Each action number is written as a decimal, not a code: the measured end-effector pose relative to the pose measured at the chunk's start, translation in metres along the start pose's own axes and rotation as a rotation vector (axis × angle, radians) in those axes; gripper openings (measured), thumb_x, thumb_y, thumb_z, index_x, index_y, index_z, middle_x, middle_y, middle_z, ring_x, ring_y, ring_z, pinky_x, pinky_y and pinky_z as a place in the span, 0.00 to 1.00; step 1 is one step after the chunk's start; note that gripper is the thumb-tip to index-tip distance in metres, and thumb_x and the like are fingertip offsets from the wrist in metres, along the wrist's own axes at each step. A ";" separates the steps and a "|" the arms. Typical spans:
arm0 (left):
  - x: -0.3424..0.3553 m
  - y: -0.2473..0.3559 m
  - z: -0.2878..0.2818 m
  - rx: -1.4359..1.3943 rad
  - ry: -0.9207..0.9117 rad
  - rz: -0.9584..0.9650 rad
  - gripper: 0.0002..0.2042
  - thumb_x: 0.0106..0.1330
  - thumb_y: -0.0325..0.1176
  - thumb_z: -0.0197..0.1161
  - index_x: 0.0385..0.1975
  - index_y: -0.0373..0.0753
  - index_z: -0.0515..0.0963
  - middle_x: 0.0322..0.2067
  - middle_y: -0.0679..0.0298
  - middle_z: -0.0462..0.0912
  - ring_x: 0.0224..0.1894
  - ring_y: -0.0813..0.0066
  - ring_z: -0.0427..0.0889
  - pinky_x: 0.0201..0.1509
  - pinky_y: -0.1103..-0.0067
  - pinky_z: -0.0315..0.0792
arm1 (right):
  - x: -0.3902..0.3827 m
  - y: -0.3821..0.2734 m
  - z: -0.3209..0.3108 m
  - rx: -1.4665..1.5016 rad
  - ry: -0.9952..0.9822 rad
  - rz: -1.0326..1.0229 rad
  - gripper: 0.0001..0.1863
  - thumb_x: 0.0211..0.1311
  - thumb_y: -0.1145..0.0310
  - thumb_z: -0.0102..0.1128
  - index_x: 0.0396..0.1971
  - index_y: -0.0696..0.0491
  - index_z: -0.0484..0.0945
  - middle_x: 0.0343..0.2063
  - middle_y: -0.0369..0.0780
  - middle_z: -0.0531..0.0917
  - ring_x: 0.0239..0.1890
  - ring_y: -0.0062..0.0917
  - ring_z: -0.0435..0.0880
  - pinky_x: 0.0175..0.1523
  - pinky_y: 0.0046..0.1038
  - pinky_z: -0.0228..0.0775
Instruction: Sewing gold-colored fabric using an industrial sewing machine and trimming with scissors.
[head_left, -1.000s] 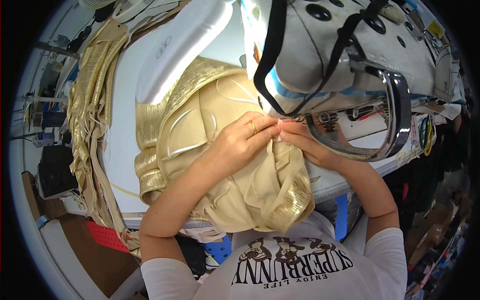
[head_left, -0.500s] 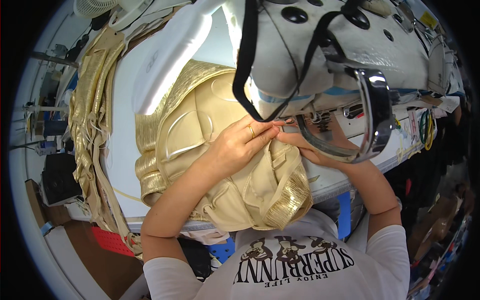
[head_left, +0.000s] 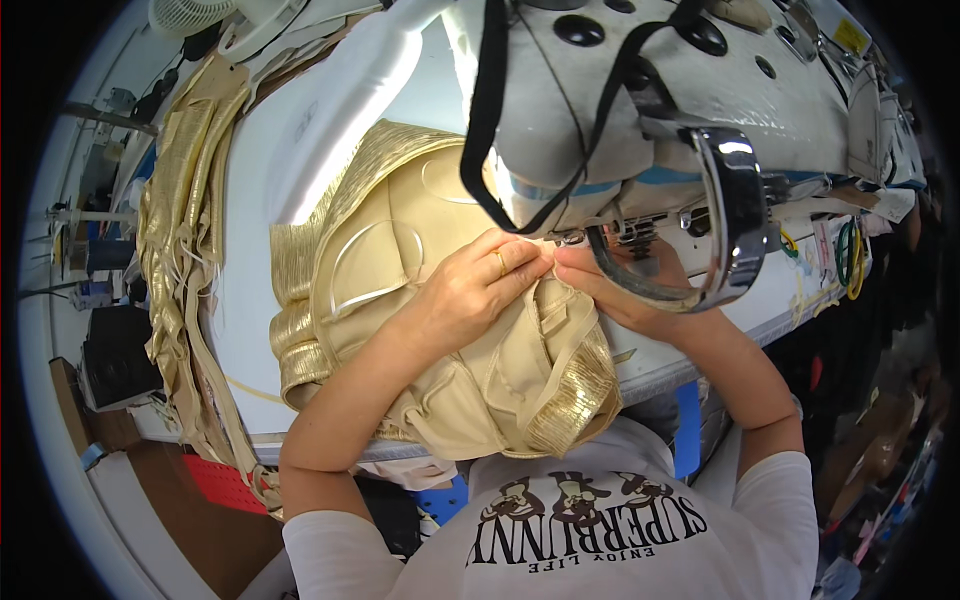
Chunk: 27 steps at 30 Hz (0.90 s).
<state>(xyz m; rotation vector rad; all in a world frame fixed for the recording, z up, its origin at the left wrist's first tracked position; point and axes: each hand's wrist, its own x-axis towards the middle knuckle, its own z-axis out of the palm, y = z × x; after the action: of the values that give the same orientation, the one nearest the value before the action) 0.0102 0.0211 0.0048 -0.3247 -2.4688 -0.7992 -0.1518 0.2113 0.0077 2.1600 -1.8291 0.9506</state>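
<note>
Your left hand [head_left: 478, 285] and right hand [head_left: 632, 306] pinch the gold cloth [head_left: 470, 385] beside the sewing machine [head_left: 620, 120]; most cloth lies leftward and nearer to you.

The left hand [head_left: 472, 285], wearing a gold ring [head_left: 501, 263], and the right hand [head_left: 612, 298] lay nearly fingertip to fingertip on a beige-and-gold garment [head_left: 440, 410] beside a white sewing machine [head_left: 640, 110]. A lit lamp [head_left: 345, 150] hung overhead; gold fabric [head_left: 185, 220] draped the white table's [head_left: 245, 310] left side.
</note>
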 end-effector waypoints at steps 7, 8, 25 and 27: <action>0.002 0.000 -0.003 0.069 -0.033 0.014 0.16 0.53 0.23 0.66 0.43 0.28 0.83 0.41 0.59 0.83 0.42 0.63 0.82 0.42 0.73 0.81 | 0.006 0.001 0.000 -0.027 0.023 -0.013 0.18 0.45 0.73 0.73 0.41 0.49 0.87 0.44 0.34 0.87 0.45 0.27 0.86 0.51 0.31 0.75; 0.002 -0.001 -0.003 0.070 -0.032 0.011 0.16 0.53 0.23 0.66 0.43 0.28 0.83 0.41 0.59 0.83 0.42 0.63 0.82 0.42 0.73 0.81 | 0.007 0.000 0.000 -0.023 0.033 -0.008 0.18 0.45 0.73 0.72 0.41 0.49 0.87 0.44 0.34 0.87 0.45 0.27 0.86 0.52 0.31 0.75; 0.000 -0.031 -0.006 0.035 -0.091 0.080 0.14 0.51 0.23 0.67 0.39 0.30 0.84 0.42 0.58 0.86 0.44 0.62 0.84 0.44 0.73 0.81 | 0.003 0.004 0.011 -0.187 -0.053 0.079 0.20 0.52 0.70 0.73 0.48 0.44 0.85 0.49 0.34 0.87 0.56 0.28 0.83 0.61 0.37 0.68; 0.001 -0.031 -0.008 0.074 -0.110 0.095 0.14 0.51 0.23 0.67 0.39 0.30 0.84 0.43 0.58 0.86 0.45 0.61 0.85 0.46 0.72 0.82 | 0.005 0.006 0.010 -0.089 -0.096 0.135 0.21 0.56 0.68 0.71 0.51 0.39 0.83 0.52 0.32 0.85 0.58 0.29 0.81 0.64 0.41 0.65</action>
<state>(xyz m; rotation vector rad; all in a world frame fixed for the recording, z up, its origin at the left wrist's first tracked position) 0.0016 -0.0082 -0.0039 -0.4662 -2.5567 -0.6649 -0.1533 0.2006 0.0014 2.0868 -2.0429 0.7860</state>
